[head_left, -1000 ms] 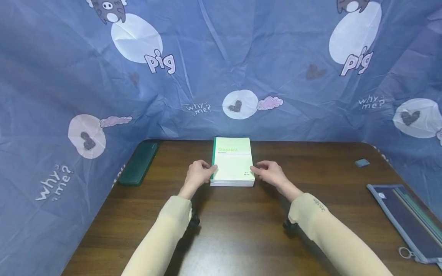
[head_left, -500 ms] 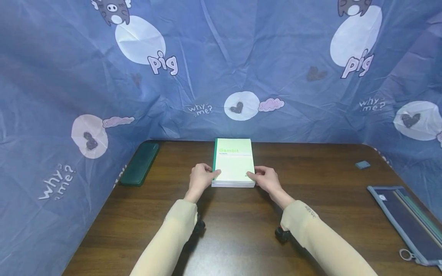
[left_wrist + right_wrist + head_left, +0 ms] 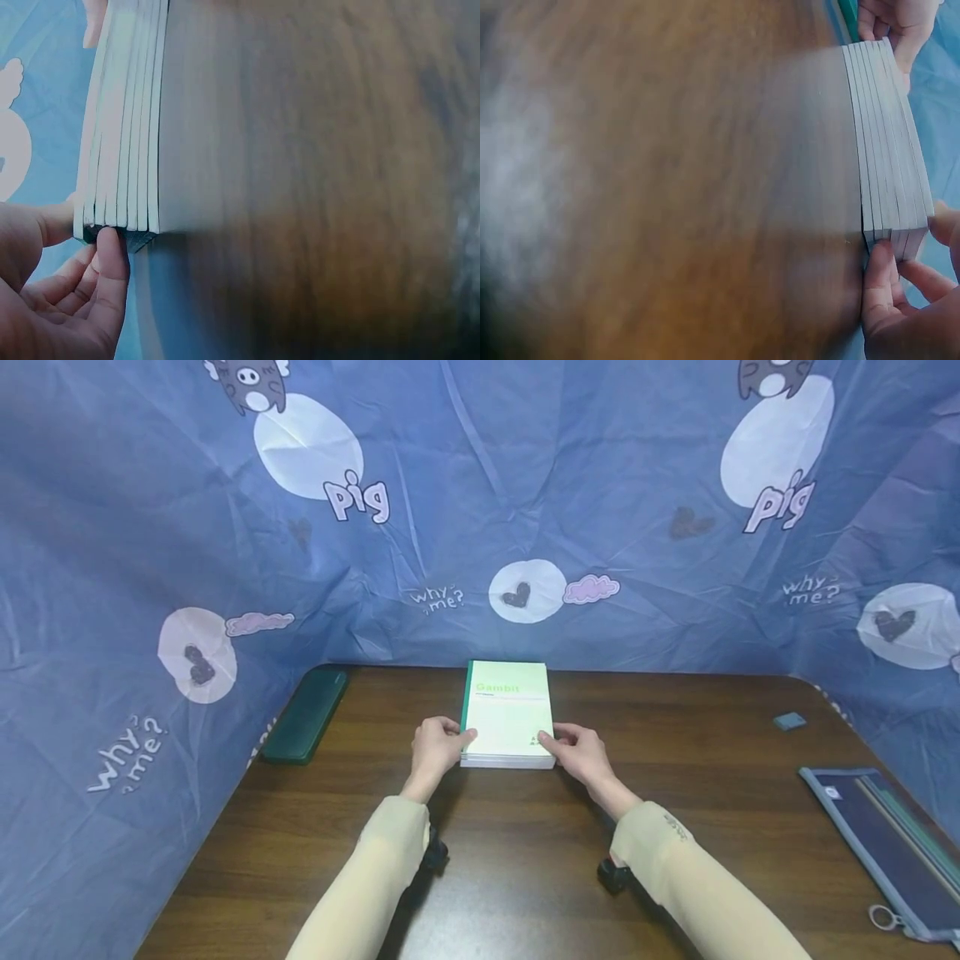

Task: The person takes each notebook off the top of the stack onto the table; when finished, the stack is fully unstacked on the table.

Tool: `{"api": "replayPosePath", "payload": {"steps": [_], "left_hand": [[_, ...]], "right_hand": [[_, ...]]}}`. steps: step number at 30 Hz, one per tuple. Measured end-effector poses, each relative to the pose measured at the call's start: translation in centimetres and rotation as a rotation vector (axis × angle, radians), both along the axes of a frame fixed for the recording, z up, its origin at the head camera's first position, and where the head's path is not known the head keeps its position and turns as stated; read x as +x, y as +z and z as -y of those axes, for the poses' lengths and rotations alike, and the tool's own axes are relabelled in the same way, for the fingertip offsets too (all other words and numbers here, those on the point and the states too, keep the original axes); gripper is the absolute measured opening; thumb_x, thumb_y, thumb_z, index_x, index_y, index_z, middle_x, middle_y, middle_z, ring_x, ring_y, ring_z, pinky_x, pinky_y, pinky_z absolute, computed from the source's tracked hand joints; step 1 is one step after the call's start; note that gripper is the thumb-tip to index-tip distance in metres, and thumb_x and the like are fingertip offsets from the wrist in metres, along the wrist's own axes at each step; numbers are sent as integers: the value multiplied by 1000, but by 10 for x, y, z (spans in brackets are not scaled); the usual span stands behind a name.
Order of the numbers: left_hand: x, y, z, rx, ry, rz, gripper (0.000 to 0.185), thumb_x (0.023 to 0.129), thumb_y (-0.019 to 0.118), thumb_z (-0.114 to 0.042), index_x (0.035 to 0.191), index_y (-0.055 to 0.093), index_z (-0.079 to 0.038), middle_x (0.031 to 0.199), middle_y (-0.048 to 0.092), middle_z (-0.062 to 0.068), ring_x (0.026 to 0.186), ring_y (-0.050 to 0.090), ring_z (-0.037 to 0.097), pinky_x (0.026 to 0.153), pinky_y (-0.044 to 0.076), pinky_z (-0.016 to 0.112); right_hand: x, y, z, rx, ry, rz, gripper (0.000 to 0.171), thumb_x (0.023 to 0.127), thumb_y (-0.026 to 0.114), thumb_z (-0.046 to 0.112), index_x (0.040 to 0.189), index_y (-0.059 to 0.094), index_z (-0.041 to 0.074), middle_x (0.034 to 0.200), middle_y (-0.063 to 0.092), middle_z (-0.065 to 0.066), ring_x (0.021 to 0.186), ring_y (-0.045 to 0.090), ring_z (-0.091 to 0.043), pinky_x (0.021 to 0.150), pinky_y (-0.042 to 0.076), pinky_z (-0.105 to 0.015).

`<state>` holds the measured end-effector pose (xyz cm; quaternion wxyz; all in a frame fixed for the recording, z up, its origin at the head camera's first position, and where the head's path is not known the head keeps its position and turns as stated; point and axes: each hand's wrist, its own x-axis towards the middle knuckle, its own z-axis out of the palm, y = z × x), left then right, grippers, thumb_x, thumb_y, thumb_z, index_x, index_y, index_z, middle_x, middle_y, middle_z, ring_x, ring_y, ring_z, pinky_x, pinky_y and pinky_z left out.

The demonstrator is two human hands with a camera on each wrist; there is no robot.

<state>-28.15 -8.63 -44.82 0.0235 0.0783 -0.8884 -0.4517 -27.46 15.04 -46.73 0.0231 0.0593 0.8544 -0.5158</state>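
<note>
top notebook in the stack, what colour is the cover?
Pale green cover on the top notebook, darker green spine strip and green lettering. Shows best in the head view.

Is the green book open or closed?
Closed. The green book lies flat on the table, cover up, pages stacked together, with the left hand and right hand gripping its near corners.
</note>
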Motion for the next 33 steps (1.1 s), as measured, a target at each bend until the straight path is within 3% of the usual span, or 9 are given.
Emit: {"api": "replayPosePath", "payload": {"steps": [4, 12, 19, 27, 33], "left_hand": [[1, 2, 4, 78, -11, 29, 34, 92, 73, -21, 108, 67, 8, 92, 70, 18, 70, 72, 24, 70, 57, 38], [2, 6, 20, 166, -2, 125, 34, 94, 68, -17, 114, 63, 10, 97, 69, 20, 82, 71, 27, 82, 54, 44], [2, 9, 41, 321, 23, 128, 31, 97, 62, -6, 120, 55, 13, 103, 66, 25, 81, 71, 28, 76, 59, 38], [3, 12, 85, 359, 67, 139, 34, 99, 59, -10, 125, 53, 11, 110, 64, 25, 82, 71, 25, 87, 55, 43], [4, 13, 122, 419, 101, 139, 38, 100, 58, -7, 130, 48, 12, 119, 55, 25, 77, 67, 14, 78, 58, 32]], "right_hand": [[-1, 0, -1, -11, 7, -10, 53, 97, 66, 33, 137, 56, 0, 97, 56, -10, 85, 55, -18, 78, 56, -30], [-2, -1, -2, 19, 23, -9, 55, 94, 71, 31, 138, 56, 2, 98, 60, -11, 83, 60, -19, 76, 55, -30], [-3, -3, 0, 29, 34, -26, 56, 93, 72, 31, 138, 56, 2, 103, 64, -14, 84, 64, -19, 76, 56, -31], [-6, -5, -2, 18, 46, -6, 58, 93, 72, 31, 139, 54, 0, 103, 65, -15, 83, 65, -18, 80, 56, -34], [-5, -4, -3, 17, 44, -10, 57, 93, 72, 30, 138, 55, 0, 102, 64, -15, 84, 64, -19, 79, 56, -35]]}}
